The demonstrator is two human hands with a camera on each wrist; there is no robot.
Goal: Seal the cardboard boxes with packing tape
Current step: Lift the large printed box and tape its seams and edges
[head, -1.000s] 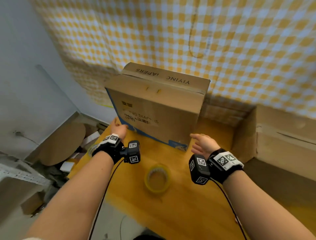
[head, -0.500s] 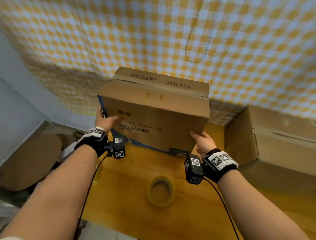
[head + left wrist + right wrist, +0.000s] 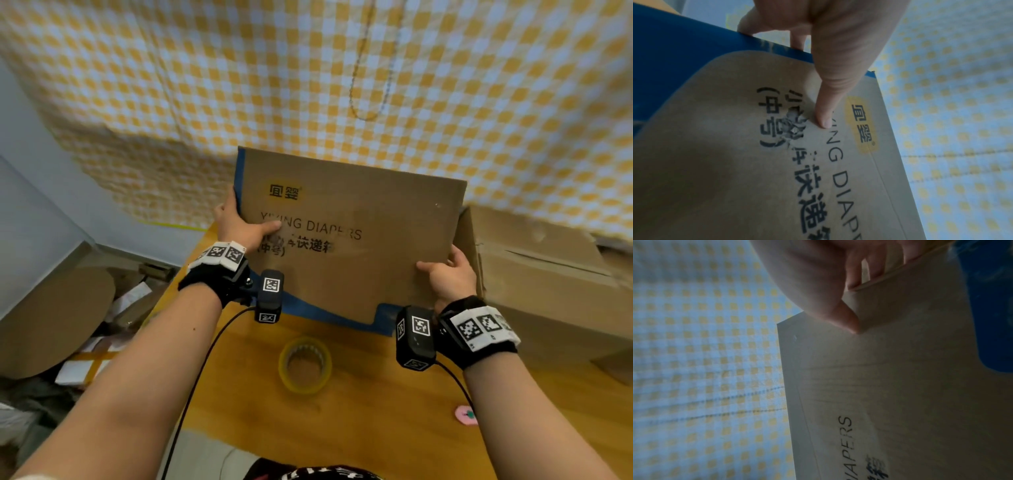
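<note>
A brown cardboard box (image 3: 359, 274) printed "YIYING DIAPERS", with blue edging, is held up over the wooden table (image 3: 376, 428), its printed face turned toward me. My left hand (image 3: 239, 226) grips its left edge, thumb (image 3: 826, 113) on the printed face (image 3: 777, 178) beside a small tear, fingers behind. My right hand (image 3: 448, 274) grips the right edge, thumb (image 3: 846, 321) on the front (image 3: 900, 386), fingers wrapped behind. A roll of yellowish packing tape (image 3: 305, 366) lies flat on the table in front of the box, between my forearms.
A second, larger cardboard box (image 3: 548, 274) stands at the right, close to the held box. A small pink object (image 3: 466, 414) lies on the table near my right forearm. Yellow checked cloth (image 3: 342, 85) hangs behind. Cardboard scraps (image 3: 85, 325) lie on the floor at left.
Both hands went from reaching toward the box to gripping its two sides. The box has been raised and tipped, so its top flaps are out of sight and the printed face shows.
</note>
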